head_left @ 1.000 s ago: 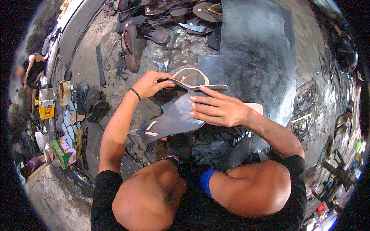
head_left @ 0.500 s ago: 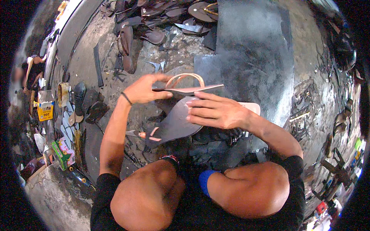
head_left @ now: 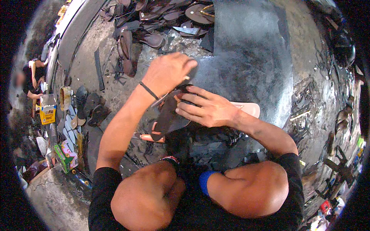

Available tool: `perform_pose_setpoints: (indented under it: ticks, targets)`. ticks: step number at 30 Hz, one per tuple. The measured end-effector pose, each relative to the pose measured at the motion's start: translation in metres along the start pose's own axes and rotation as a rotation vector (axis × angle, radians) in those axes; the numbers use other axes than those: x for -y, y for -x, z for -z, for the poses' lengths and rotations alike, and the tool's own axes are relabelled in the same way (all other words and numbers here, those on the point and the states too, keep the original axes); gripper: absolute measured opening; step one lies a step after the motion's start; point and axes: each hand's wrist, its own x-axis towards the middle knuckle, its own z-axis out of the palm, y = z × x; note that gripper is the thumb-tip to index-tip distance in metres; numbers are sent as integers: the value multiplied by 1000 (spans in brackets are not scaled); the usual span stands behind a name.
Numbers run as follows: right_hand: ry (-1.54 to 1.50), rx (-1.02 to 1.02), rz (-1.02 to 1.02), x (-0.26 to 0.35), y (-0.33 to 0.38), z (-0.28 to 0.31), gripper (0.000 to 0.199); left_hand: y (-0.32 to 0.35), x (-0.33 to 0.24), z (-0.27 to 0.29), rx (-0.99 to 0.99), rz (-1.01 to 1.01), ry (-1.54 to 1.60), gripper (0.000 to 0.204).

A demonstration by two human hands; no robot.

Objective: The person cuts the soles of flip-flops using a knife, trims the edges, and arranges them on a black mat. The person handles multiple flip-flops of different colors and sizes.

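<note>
Head view: grips a sandal (head_left: 168, 118) in the right hand (head_left: 210, 109), seemingly for steadiness, and curls the left hand (head_left: 169, 72) farther off, cannot tell around what.

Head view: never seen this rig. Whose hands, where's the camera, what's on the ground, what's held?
No machine: these are a person's bare hands, filmed from above by the left of two head-worn fisheye cameras, hence the bent edges. The right hand lies with its fingers over a dark sole. The left hand is curled nearby; its grip is too hidden to read. On the floor are an orange-handled tool near the sole, a large dark sheet and, farther off, dark footwear.
</note>
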Motion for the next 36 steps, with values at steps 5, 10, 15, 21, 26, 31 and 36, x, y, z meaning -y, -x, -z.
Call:
perform_pose_setpoints:
  ticks: [5, 10, 15, 21, 26, 31, 36]
  targets:
    - [-14, 12, -52, 20, 15, 0, 48, 7, 90, 19, 73, 547, 18, 36]
    - [-15, -57, -198, 14, 23, 15, 46, 47, 155, 16, -35, 842, 20, 53]
    - [152, -37, -376, 11, 61, 50, 51, 49, 6, 58, 89, 387, 881, 66]
    - [-439, -184, -1012, -15, 87, 95, 38, 45, -45, 36, 200, 455, 788, 46]
    - [-917, -546, -1537, -49, 148, 90, 48, 8, -57, -43, -107, 763, 1543, 30]
    - [-942, -513, -1598, -32, 205, 32, 56, 29, -72, -109, -116, 1022, 1337, 39]
    - [-845, -531, -1809, -21, 200, 11, 47, 50, -77, -115, 129, 1100, 1028, 39]
